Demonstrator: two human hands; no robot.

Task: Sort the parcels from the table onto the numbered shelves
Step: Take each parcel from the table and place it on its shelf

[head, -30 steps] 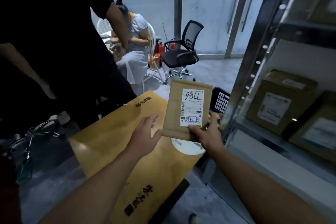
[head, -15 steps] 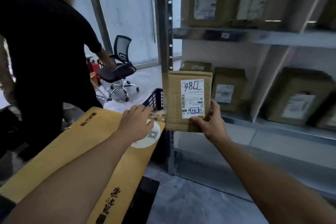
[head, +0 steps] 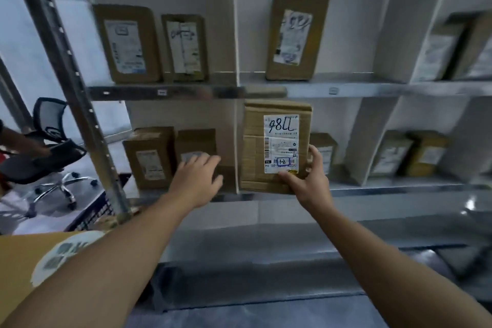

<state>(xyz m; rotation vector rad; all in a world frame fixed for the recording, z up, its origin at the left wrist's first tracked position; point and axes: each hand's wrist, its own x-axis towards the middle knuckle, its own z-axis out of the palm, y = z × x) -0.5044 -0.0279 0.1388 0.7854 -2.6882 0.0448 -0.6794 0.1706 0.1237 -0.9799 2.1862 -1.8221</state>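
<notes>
Right hand: I am gripping the parcel (head: 275,146) at its lower right corner. My thumb is lying on the front just under the white label (head: 281,142) and my fingers are wrapping round the right edge.
Left hand: my left hand (head: 198,176) is hanging open and relaxed at centre left of the frame, in front of a brown box (head: 195,145) in the left bay. I cannot tell whether it is touching that box.
Parcel's place: it is standing upright in the middle of the frame, just right of the white divider (head: 235,128). Its top is nearing the upper shelf rail (head: 346,90). I am judging that it is hovering in front of the lower shelf (head: 386,189) and not resting on it.
Label: it is facing me, showing handwritten digits at the top and a boxed mark like "1-2" beside my thumb.
Step in hand: I am reading this as setting the parcel into the bay right of the divider.
Doing it well: I am aiming to dip the top under the rail, land the bottom edge flat on the shelf, then slide it back upright with the label facing out.
Risk: a small box (head: 323,152) is sitting just behind my fingers, so pushing in crooked is likely to knock it. The one-corner hold is also letting the parcel tip left.
</notes>
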